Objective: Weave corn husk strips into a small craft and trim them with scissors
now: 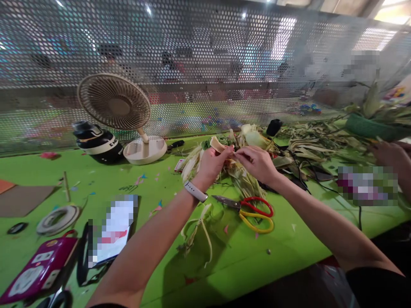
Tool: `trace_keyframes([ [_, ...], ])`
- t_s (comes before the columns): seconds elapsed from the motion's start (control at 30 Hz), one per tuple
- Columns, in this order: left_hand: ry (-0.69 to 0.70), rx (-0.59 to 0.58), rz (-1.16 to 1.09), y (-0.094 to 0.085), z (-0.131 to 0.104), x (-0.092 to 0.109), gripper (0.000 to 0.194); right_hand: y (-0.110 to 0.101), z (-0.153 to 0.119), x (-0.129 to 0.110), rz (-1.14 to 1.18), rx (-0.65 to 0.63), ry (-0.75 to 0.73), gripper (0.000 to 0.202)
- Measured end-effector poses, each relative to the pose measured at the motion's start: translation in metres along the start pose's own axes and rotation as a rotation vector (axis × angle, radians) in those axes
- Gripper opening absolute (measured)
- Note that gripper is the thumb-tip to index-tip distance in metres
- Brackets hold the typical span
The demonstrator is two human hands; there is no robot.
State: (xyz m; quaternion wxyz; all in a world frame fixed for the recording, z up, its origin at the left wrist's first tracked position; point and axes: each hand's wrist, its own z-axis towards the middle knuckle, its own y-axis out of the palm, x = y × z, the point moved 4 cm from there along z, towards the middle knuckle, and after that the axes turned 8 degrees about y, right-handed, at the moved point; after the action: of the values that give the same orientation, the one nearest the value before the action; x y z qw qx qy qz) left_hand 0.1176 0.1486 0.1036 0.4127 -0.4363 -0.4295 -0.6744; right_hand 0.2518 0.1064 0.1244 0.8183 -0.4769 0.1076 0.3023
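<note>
Near the middle of the table, my left hand (212, 163) is closed around a pale, curled strip of corn husk (217, 144). My right hand (257, 162) meets it with thumb and finger pinched together; what lies between those fingertips is too small to make out. Under and behind both hands spreads a pile of dried corn husks (245, 182). Scissors (239, 205) with one red and one yellow handle lie open on the table just below the hands. A loose shred of husk (201, 226) rests left of the scissors.
A fan (114, 105) and a black bottle (101, 143) stand at the back left before a perforated metal screen (199, 51). A phone (117, 226), purple pouch (40, 265) and tape roll (59, 220) lie left. At right, another person's hand (390, 154) is near a green container (372, 126).
</note>
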Motion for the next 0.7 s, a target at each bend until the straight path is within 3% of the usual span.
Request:
trace_keyframes([
  [0.17, 0.016, 0.079, -0.063, -0.013, -0.001, -0.003, 0.027, 0.002, -0.004, 0.015, 0.177, -0.054, 0.171, 0.021],
  [0.33, 0.046, 0.145, 0.039, -0.026, 0.0, -0.009, 0.031, 0.014, -0.013, 0.024, 0.293, -0.202, 0.178, 0.024],
  [0.57, 0.048, 0.052, 0.091, -0.027, -0.007, -0.013, 0.036, 0.024, -0.018, 0.028, 0.463, -0.396, 0.222, 0.023],
  [0.7, 0.065, -0.034, 0.213, -0.02, -0.015, -0.009, 0.036, 0.027, -0.013, 0.019, 0.544, -0.355, 0.216, 0.024],
])
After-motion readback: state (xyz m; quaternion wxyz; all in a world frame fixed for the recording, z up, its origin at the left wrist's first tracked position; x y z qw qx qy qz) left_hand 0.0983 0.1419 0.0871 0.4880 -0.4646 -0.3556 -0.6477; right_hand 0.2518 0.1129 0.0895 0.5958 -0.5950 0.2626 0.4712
